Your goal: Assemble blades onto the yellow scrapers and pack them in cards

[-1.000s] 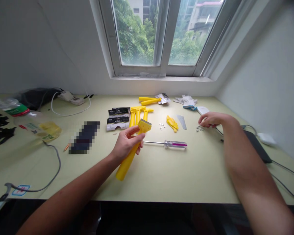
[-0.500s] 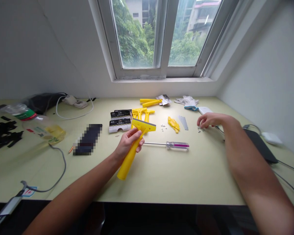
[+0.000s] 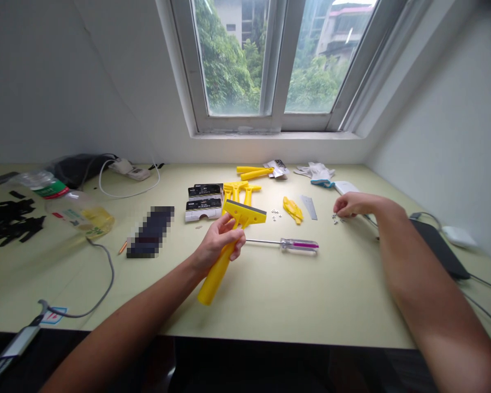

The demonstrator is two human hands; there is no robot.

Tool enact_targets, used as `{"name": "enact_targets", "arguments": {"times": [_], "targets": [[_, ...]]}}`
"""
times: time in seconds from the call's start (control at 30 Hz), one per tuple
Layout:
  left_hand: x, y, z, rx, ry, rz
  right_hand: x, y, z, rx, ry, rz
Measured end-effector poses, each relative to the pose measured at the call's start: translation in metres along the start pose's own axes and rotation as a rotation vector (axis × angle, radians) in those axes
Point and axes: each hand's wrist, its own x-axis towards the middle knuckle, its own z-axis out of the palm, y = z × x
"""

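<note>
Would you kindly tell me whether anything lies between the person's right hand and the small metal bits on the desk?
Nothing visible does: the right hand sits right beside the small metal bits on the desk, with no object between them.

Daylight from a window [image 3: 265,60] beyond the far edge of the tabletop [image 3: 294,305] fills the scene evenly, giving a bright but slightly muted picture with a pale sheen across the far part of the surface, a darkened upper right corner, and only a faint, soft shadow beneath the yellow scraper [image 3: 219,273]. The middle looks sharp, while a wide lens tilts the window's frame and stretches things toward the tabletop's left and right edges, including a plastic bottle [image 3: 79,214]; one rectangular patch [image 3: 150,232] left of center is pixelated into coarse blocks.
</note>
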Motion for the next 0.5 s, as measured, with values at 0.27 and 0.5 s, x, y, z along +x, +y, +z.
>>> {"name": "enact_targets", "arguments": {"times": [0.27,0.5], "targets": [[0.000,0.002,-0.001,0.018,0.027,0.004,-0.003,-0.004,0.000,-0.099,0.053,0.085],[0.004,-0.001,-0.005,-0.010,0.033,0.019,-0.013,-0.014,0.000,-0.133,0.084,0.067]]}}
